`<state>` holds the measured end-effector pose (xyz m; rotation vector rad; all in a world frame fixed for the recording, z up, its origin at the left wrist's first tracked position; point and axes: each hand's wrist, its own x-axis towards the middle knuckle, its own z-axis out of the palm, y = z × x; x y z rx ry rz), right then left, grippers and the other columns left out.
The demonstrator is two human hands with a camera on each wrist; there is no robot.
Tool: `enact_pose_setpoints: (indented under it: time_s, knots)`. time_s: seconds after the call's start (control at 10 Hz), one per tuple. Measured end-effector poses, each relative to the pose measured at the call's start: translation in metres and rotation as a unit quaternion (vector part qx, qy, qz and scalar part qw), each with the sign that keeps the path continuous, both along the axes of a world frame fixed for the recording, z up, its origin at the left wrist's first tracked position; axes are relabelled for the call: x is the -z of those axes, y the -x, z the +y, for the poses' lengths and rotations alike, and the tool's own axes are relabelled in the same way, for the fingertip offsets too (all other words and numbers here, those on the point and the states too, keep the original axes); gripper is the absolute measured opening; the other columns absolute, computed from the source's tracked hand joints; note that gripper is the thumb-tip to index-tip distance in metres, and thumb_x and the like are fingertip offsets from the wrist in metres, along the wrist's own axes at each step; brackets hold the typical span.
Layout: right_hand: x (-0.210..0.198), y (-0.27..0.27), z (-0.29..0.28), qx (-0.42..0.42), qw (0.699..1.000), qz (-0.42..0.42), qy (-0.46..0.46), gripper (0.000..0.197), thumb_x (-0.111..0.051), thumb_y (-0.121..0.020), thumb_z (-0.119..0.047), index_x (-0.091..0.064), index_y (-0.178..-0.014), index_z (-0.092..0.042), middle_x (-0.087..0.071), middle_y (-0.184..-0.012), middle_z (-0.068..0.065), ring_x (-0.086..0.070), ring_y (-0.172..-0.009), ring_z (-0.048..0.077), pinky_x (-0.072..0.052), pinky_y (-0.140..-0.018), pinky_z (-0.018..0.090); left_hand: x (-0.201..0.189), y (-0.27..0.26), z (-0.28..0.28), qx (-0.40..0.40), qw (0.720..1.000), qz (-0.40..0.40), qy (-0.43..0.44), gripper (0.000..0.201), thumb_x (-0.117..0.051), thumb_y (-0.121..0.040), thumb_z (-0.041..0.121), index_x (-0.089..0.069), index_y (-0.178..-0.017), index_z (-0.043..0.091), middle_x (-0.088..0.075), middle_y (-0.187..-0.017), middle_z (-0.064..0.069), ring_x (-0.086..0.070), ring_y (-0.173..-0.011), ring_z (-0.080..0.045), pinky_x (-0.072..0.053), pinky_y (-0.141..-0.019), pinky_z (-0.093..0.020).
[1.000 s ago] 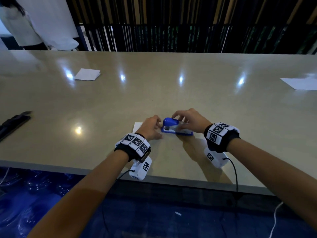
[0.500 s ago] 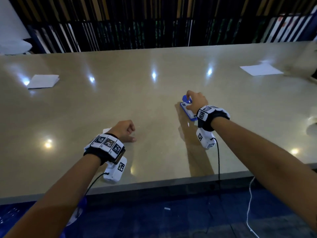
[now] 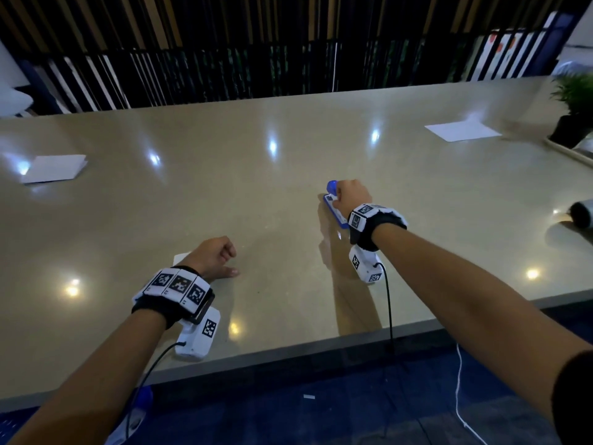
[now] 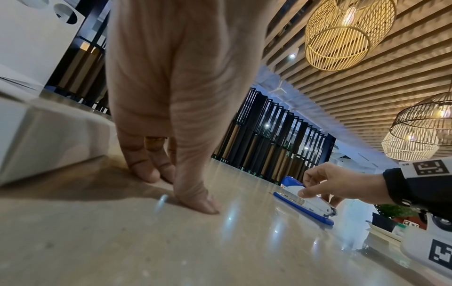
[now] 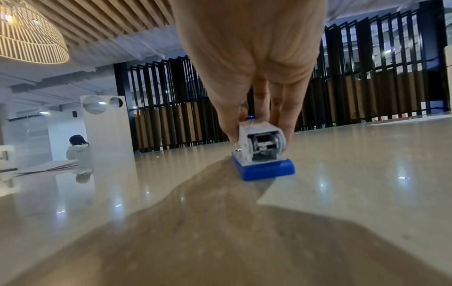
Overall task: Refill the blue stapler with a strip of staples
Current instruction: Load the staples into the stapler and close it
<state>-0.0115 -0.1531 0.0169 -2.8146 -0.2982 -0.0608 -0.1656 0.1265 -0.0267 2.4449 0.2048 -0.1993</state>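
The blue and white stapler (image 3: 334, 209) lies closed on the beige table (image 3: 256, 194), pointing away from me. My right hand (image 3: 337, 195) grips its white body from above, thumb on one side and fingers on the other; the right wrist view shows the stapler (image 5: 263, 154) from its hinge end under the right hand (image 5: 259, 125). My left hand (image 3: 229, 263) rests apart at the near left, fingers loosely curled, holding nothing visible. In the left wrist view its fingertips (image 4: 149, 174) touch the table beside a small white box (image 4: 36, 135). No staple strip is visible.
White paper sheets lie at the far left (image 3: 53, 168) and far right (image 3: 462, 131). A potted plant (image 3: 574, 114) and a dark cylinder (image 3: 582, 213) sit at the right edge. The table's front edge (image 3: 288, 351) runs just below my wrists.
Both hands were at the stapler a second ago. My right hand has carried it off to the right and turned it lengthwise; my left hand let go and stayed by the white box.
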Motion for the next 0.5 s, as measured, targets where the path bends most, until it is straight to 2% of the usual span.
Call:
enact_pose_setpoints:
  time_s: [0.1,0.2,0.3,0.4,0.5]
  knots:
    - [0.0,0.007,-0.002,-0.007,1.0,-0.018,-0.011,0.017,-0.049,-0.092,-0.016,-0.056,-0.09,0.0,-0.064,-0.099,0.025,-0.055,-0.071,0.036,-0.038,-0.06,0.033,-0.004,-0.001,-0.001,0.007,1.0,0.012,-0.014,0.035,-0.081,-0.071,0.002,-0.054,-0.092,0.008,-0.047,-0.08,-0.002,-0.043,-0.08,-0.019,-0.04,-0.073,-0.028]
    - [-0.003,0.012,-0.003,-0.009,1.0,-0.017,-0.004,0.023,-0.048,-0.092,-0.018,-0.056,-0.101,0.001,-0.065,-0.102,0.024,-0.064,-0.09,0.04,-0.05,-0.067,0.041,-0.011,-0.004,-0.003,0.021,0.998,0.035,-0.049,0.034,-0.08,-0.074,0.009,-0.053,-0.094,0.011,-0.048,-0.087,-0.002,-0.045,-0.083,-0.017,-0.04,-0.074,-0.026]
    - [-0.011,0.015,-0.007,-0.018,1.0,0.018,0.01,0.025,-0.047,-0.093,-0.018,-0.053,-0.108,0.001,-0.063,-0.107,0.023,-0.063,-0.096,0.039,-0.052,-0.078,0.043,-0.021,-0.006,-0.008,0.024,0.991,0.077,-0.109,0.033,-0.08,-0.075,0.018,-0.052,-0.093,0.017,-0.05,-0.089,0.002,-0.049,-0.083,-0.016,-0.041,-0.072,-0.023]
    - [-0.022,0.005,-0.008,-0.049,0.997,0.039,0.042,0.029,-0.047,-0.095,-0.022,-0.051,-0.114,0.0,-0.059,-0.116,0.02,-0.06,-0.103,0.037,-0.047,-0.079,0.038,-0.039,-0.02,-0.011,0.02,0.987,0.093,-0.132,0.034,-0.082,-0.071,0.014,-0.052,-0.087,0.019,-0.052,-0.087,0.004,-0.05,-0.08,-0.015,-0.04,-0.061,-0.02]
    - [-0.035,-0.007,-0.013,-0.061,0.995,0.05,0.059,0.03,-0.053,-0.092,-0.031,-0.051,-0.108,-0.006,-0.058,-0.119,0.017,-0.058,-0.105,0.034,-0.045,-0.078,0.036,-0.065,-0.039,-0.01,0.029,0.989,0.029,-0.14,0.025,-0.075,-0.079,0.021,-0.058,-0.096,0.015,-0.058,-0.1,-0.001,-0.053,-0.088,-0.017,-0.042,-0.068,-0.021]
